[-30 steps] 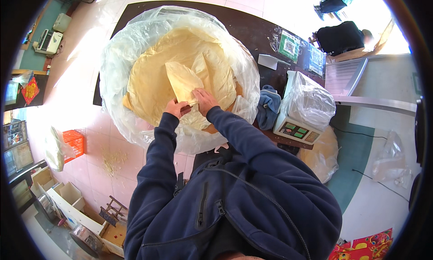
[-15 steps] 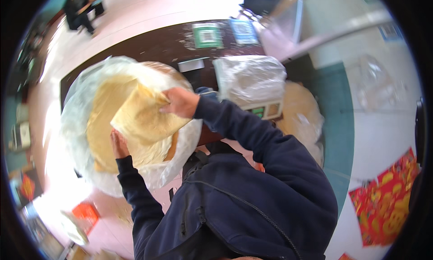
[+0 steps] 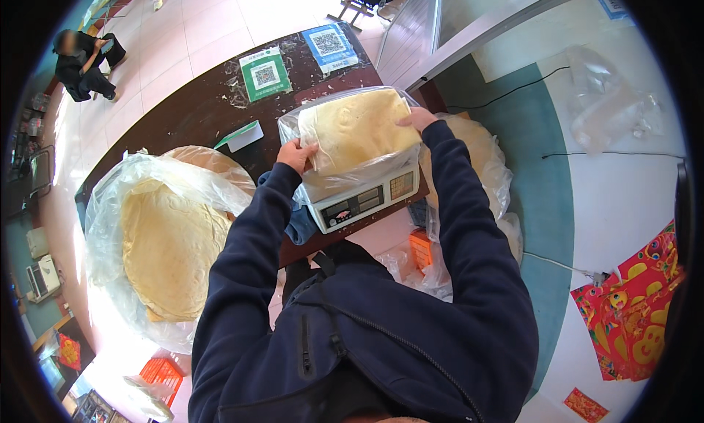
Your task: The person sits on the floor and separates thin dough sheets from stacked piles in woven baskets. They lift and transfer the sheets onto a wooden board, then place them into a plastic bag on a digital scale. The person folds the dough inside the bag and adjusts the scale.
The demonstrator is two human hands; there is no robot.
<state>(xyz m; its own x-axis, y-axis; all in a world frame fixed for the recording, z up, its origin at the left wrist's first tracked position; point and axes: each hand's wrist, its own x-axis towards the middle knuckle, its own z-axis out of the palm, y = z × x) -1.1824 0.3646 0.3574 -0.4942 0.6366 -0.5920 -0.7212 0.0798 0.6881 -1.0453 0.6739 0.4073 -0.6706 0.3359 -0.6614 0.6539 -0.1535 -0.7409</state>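
Observation:
A folded pale-yellow flatbread point(image 3: 359, 129) lies on the clear plastic sheet point(image 3: 330, 182) that covers the top of a white weighing scale point(image 3: 367, 205). My left hand point(image 3: 297, 157) is closed on the flatbread's left edge, its fingertips overlapping the bread. At the right edge, my right hand point(image 3: 419, 120) grips the same flatbread, partly hiding its corner. To the left, a stack of large round flatbreads point(image 3: 172, 247) sits in a plastic-lined round container point(image 3: 103, 239).
The dark table point(image 3: 183, 122) carries a green code card point(image 3: 265, 74), a blue code card point(image 3: 328, 47) and a folded card point(image 3: 240, 137). More bagged flatbreads point(image 3: 469, 155) stand right of the scale. A blue cloth point(image 3: 299, 225) hangs beside it. A person point(image 3: 84, 63) sits far left.
Both hands have moved right from the round stack to the scale, bringing the folded flatbread along. It now rests flat on the plastic. The view has shifted too.

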